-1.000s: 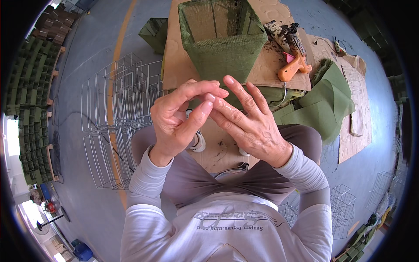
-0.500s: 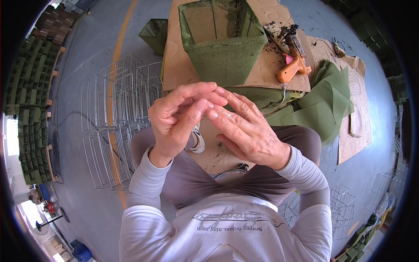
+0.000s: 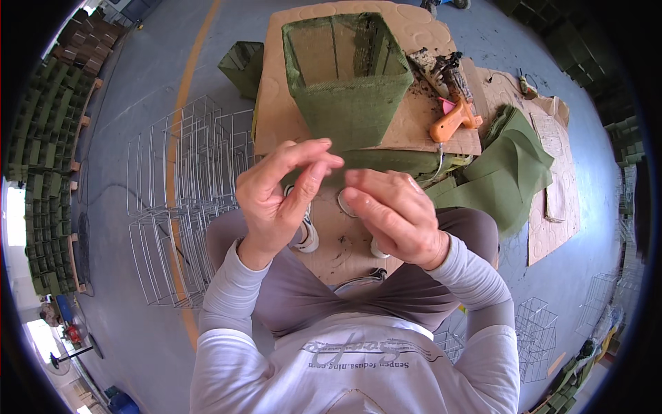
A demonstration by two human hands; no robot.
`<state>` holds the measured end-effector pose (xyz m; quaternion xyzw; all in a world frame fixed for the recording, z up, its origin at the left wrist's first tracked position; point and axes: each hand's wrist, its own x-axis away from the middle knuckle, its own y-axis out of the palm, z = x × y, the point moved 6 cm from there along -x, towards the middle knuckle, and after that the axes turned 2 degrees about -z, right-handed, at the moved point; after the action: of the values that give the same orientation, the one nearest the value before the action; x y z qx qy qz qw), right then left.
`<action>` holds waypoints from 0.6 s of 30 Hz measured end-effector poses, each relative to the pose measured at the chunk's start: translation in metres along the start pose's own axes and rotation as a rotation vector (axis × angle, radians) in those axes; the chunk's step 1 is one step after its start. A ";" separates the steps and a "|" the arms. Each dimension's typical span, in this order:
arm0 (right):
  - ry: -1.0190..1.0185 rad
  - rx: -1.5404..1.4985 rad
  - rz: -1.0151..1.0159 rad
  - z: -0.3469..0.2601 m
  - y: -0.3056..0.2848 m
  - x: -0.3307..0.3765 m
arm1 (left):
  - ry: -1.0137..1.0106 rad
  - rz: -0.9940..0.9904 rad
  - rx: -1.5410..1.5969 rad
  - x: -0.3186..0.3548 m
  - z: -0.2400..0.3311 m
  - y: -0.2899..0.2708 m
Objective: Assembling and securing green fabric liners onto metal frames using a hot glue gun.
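Note:
My left hand (image 3: 276, 186) is raised over my lap, index finger and thumb stretched out with a gap between them, and I see nothing held there. Facing it across a small gap is my right hand (image 3: 396, 217). Its fingers are bent and pressed together, and their tips are blurred; whatever they hold, if anything, is hidden. Beyond both hands a green fabric-covered box (image 3: 352, 110), open at the top with wire ribs inside, stands on a cardboard-topped surface (image 3: 276, 131). To its right lies an orange-handled glue gun (image 3: 452, 123), touching neither hand.
Wire frames (image 3: 186, 186) stand on the floor at left, near a smaller green box (image 3: 243, 69). Green fabric sheets (image 3: 514, 172) and flat cardboard (image 3: 552, 228) lie at right. Dark-smeared scraps (image 3: 438, 72) sit beyond the glue gun. Stacked green boxes (image 3: 45, 152) line the far left.
My hands have come apart from fingertip contact. The right has moved slightly down and its fingers have curled in; the left keeps nearly the same place, thumb and index a little apart.

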<state>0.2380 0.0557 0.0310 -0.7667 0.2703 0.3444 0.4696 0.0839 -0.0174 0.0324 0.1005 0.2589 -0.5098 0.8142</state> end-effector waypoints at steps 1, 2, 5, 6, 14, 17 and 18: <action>-0.008 0.007 -0.002 0.003 -0.002 0.002 | 0.093 0.024 -0.219 -0.002 0.006 -0.003; 0.025 0.020 0.018 0.008 -0.007 0.004 | 0.185 0.050 -0.437 -0.003 0.012 -0.003; 0.042 0.051 0.064 0.020 -0.014 -0.002 | 0.473 -0.025 -0.702 -0.005 0.018 0.012; 0.022 0.096 0.038 0.023 -0.014 -0.005 | 0.490 -0.041 -0.757 -0.004 0.016 0.017; -0.168 0.414 -0.103 0.049 -0.003 -0.029 | 0.619 -0.087 -1.082 -0.024 -0.001 0.023; -0.212 0.460 -0.086 0.056 0.000 -0.041 | 0.636 -0.050 -1.103 -0.030 -0.002 0.023; -0.205 0.471 -0.075 0.058 0.000 -0.045 | 0.643 -0.043 -1.105 -0.032 -0.002 0.022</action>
<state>0.1946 0.1129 0.0476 -0.6067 0.2652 0.3302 0.6727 0.0915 0.0187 0.0449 -0.1913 0.7169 -0.2620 0.6171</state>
